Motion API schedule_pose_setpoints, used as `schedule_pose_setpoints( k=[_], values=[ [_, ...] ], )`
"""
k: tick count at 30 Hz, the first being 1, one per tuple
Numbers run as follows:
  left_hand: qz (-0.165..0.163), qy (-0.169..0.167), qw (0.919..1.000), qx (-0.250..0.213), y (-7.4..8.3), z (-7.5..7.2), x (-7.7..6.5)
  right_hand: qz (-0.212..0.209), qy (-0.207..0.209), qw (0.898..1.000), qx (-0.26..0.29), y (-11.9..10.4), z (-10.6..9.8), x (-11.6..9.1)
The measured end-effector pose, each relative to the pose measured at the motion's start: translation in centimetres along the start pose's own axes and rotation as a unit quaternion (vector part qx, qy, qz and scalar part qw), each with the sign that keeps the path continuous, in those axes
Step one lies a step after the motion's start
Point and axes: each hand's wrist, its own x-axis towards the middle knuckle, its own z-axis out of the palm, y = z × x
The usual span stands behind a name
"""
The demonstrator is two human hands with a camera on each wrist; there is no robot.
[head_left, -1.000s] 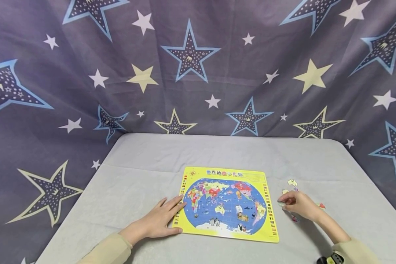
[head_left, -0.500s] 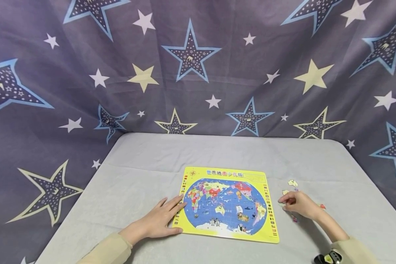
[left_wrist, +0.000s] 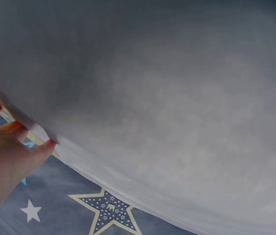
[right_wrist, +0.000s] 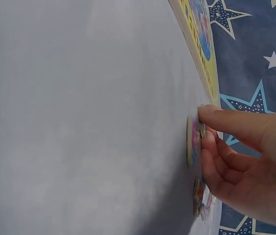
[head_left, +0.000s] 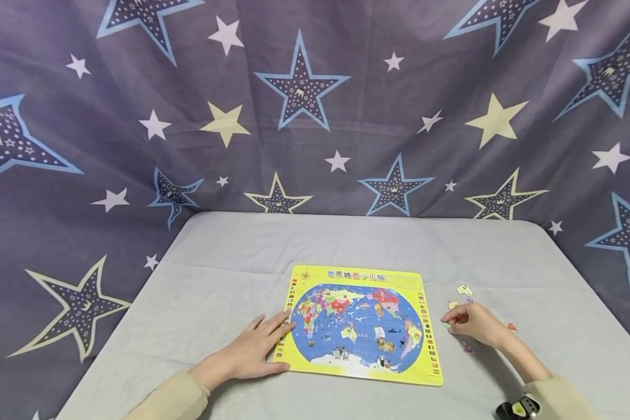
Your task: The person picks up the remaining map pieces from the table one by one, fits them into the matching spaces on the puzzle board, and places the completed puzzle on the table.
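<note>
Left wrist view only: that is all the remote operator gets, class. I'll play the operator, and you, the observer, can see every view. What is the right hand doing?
Observer: The right hand pinches a small piece between its thumb and fingertips.
Operator: Where is it, compared with everything else?
Observer: It is just to the right of the map board, not over it.
Operator: Is anything else lying on that side?
Observer: Yes, a cream piece lies on the grey cloth, farther from the person than that hand.
</note>
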Motion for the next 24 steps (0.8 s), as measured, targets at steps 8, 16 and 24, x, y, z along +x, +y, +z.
schedule_pose_setpoints(
  k=[8,16,24],
  values=[
    [0.001,0.002,1.0,-0.001,-0.01,0.0,-0.02,0.0,-0.005,1.0,0.0,-0.07,-0.06,0.05],
    [0.005,0.012,0.9999,0.01,-0.04,0.04,-0.06,0.0,-0.019,1.0,0.019,0.27,-0.06,0.21],
    [0.004,0.011,0.9999,0.009,0.0,0.03,-0.02,0.001,-0.02,0.999,0.036,0.38,-0.04,0.12]
  ],
)
